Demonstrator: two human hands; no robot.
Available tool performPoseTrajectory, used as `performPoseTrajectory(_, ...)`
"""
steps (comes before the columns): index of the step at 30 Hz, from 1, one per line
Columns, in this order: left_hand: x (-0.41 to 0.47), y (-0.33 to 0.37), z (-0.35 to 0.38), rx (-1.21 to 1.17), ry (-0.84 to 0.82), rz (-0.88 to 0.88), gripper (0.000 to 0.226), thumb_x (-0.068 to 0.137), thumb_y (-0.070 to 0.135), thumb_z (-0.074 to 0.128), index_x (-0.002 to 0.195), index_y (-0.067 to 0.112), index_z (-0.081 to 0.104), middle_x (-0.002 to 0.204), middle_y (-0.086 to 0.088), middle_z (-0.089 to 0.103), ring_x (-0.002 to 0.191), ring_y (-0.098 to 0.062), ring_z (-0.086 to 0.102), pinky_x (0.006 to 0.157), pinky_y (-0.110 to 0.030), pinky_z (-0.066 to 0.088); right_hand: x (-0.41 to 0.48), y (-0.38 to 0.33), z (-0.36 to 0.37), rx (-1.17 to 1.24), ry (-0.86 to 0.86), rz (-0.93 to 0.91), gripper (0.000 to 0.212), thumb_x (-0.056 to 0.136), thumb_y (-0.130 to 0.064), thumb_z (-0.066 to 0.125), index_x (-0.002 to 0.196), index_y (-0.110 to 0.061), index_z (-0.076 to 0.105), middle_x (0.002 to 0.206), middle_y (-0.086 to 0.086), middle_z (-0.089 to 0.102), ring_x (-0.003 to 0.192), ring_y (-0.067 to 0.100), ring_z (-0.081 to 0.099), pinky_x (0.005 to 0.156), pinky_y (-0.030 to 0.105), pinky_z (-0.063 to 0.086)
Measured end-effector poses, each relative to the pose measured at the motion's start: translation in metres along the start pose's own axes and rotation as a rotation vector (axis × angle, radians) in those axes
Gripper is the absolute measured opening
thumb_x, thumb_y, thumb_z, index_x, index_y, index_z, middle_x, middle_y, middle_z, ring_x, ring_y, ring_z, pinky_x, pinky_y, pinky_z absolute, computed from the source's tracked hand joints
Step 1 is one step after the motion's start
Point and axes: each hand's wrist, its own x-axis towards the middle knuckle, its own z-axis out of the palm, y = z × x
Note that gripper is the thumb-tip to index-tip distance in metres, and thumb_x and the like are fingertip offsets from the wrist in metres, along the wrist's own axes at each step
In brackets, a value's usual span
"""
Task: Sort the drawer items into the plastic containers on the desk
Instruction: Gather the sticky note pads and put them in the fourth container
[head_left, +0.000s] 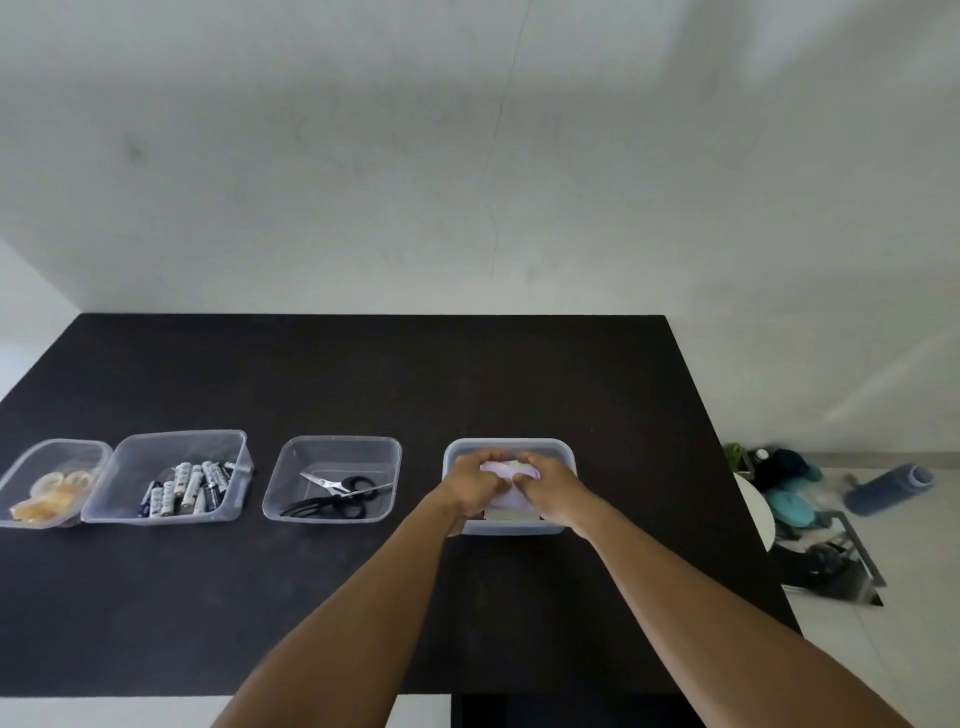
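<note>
Pinching pale lilac paper piece (500, 469) between curled fingers (491, 483) of left hand (474, 486) and right hand (546, 486), inside container (511, 442) beneath fingers. Likely light, soft, creases easily; grip edges gently.

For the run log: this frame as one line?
phase: sorting | left hand: holds pale pink item | right hand: holds same item | location: inside rightmost container
</note>
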Motion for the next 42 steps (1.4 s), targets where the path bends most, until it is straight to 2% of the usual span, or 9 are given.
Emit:
performPoseTrajectory(4,0.000,0.000,0.000,0.014,0.035,0.022,0.053,0.092,0.006,0.061,0.139,0.030,0.055,0.127,-0.009,0.062,0.114,-0.024,0.062,0.085,-0.036,0.059,0.003,0.001,0.001,-0.026,0.002,0.003,0.050,0.106,-0.028,0.042,0.154,-0.025,0.031,0.150,0.009,0.046,0.130,0.025,0.050,0.104,0.034,0.042)
performPoseTrajectory(13,-0.002,0.000,0.003,0.090,0.169,0.053,0.053,0.091,0.006,0.064,0.139,0.027,0.054,0.129,-0.007,0.056,0.112,-0.023,0.059,0.084,-0.033,0.058,0.002,0.003,0.005,-0.018,0.064,-0.047,0.051,0.105,-0.025,0.046,0.154,-0.022,0.032,0.152,0.007,0.044,0.135,0.025,0.046,0.104,0.031,0.039)
performPoseTrajectory(20,-0.011,0.010,-0.003,0.142,0.223,0.071,0.049,0.091,0.011,0.067,0.138,0.022,0.056,0.133,-0.006,0.058,0.109,-0.017,0.058,0.072,-0.016,0.047,-0.008,-0.002,-0.003,-0.051,0.090,-0.075,0.050,0.102,-0.025,0.053,0.150,-0.022,0.041,0.144,0.006,0.052,0.128,0.023,0.053,0.101,0.032,0.043)
performPoseTrajectory(24,-0.023,0.025,-0.009,0.128,0.303,0.095,0.040,0.087,0.019,0.071,0.126,0.023,0.066,0.120,-0.008,0.067,0.102,-0.021,0.063,0.089,-0.031,0.053,-0.022,-0.006,-0.021,0.019,0.220,-0.138,0.038,0.094,-0.026,0.065,0.132,-0.022,0.060,0.125,0.003,0.065,0.092,0.011,0.066,0.075,0.019,0.050)
performPoseTrajectory(27,-0.041,0.033,-0.006,0.113,0.322,0.112,0.038,0.085,0.024,0.071,0.123,0.024,0.068,0.116,-0.011,0.069,0.098,-0.025,0.065,0.093,-0.035,0.054,-0.044,-0.008,-0.035,0.051,0.290,-0.202,0.031,0.093,-0.023,0.066,0.124,-0.020,0.066,0.120,-0.001,0.066,0.103,0.015,0.064,0.082,0.023,0.051)
performPoseTrajectory(30,-0.061,0.040,0.000,0.071,0.324,0.117,0.039,0.085,0.027,0.070,0.123,0.025,0.067,0.120,-0.009,0.068,0.111,-0.028,0.064,0.097,-0.039,0.052,-0.070,-0.009,-0.046,0.083,0.310,-0.235,0.023,0.094,-0.019,0.064,0.117,-0.020,0.068,0.109,-0.005,0.064,0.096,0.011,0.060,0.078,0.021,0.045)
performPoseTrajectory(33,-0.083,0.042,0.011,0.049,0.334,0.125,0.035,0.087,0.025,0.070,0.122,0.024,0.067,0.123,-0.010,0.066,0.113,-0.027,0.062,0.098,-0.040,0.051,-0.093,-0.002,-0.054,0.087,0.342,-0.283,0.017,0.092,-0.018,0.064,0.108,-0.021,0.070,0.107,-0.004,0.068,0.098,0.012,0.063,0.080,0.022,0.046)
performPoseTrajectory(37,-0.114,0.040,0.029,0.034,0.320,0.145,0.033,0.091,0.020,0.065,0.124,0.022,0.065,0.126,-0.010,0.063,0.112,-0.026,0.060,0.094,-0.041,0.055,-0.124,0.010,-0.059,0.059,0.367,-0.312,0.016,0.093,-0.020,0.065,0.108,-0.019,0.070,0.108,-0.003,0.069,0.097,0.011,0.063,0.071,0.013,0.043)
performPoseTrajectory(42,-0.157,0.027,0.052,0.051,0.316,0.180,0.030,0.093,0.024,0.063,0.123,0.025,0.066,0.128,-0.004,0.061,0.116,-0.025,0.057,0.099,-0.044,0.051,-0.168,0.028,-0.051,0.054,0.413,-0.319,0.020,0.094,-0.020,0.065,0.112,-0.013,0.070,0.107,-0.002,0.067,0.103,0.014,0.063,0.086,0.023,0.049)
